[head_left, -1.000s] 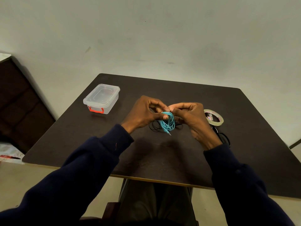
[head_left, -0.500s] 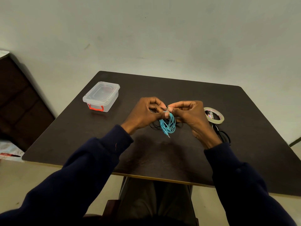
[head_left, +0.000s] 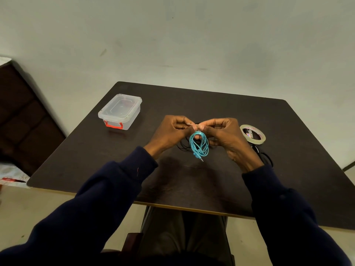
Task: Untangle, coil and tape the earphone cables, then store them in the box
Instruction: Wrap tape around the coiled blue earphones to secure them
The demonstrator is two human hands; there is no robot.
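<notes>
Two hands meet above the middle of the desk point(head_left: 192, 185), and between them we see the teal earphone cable point(head_left: 199, 145), wound into a loose oval coil that hangs below the fingertips, clear of the desk. Its metal plug point(head_left: 202, 160) sticks out at the bottom of the coil.

The left hand point(head_left: 171, 131) pinches the top of the coil from one side and the right hand point(head_left: 226, 135) pinches it from the other. Each grip is clenched on the cable, with fingers curled and thumbs pressed in where the loops gather. We make out something pale and thin at the pinch point, but we cannot tell what it is.

Behind and below the hands a black earphone cable point(head_left: 266, 158) lies loose on the desk, partly hidden by the right wrist.

The tape roll point(head_left: 252, 134) lies flat on the desk just beside the right hand, on its outer side.

The box point(head_left: 121, 112), clear plastic with its lid on and a red latch point(head_left: 113, 125) facing us, stands on the desk well apart from the hands, toward the far left corner.

Dark navy sleeves point(head_left: 107, 198) cover both arms to the wrists. We see a pale wall point(head_left: 172, 45) beyond the desk and a dark cabinet point(head_left: 23, 116) at the left edge.
</notes>
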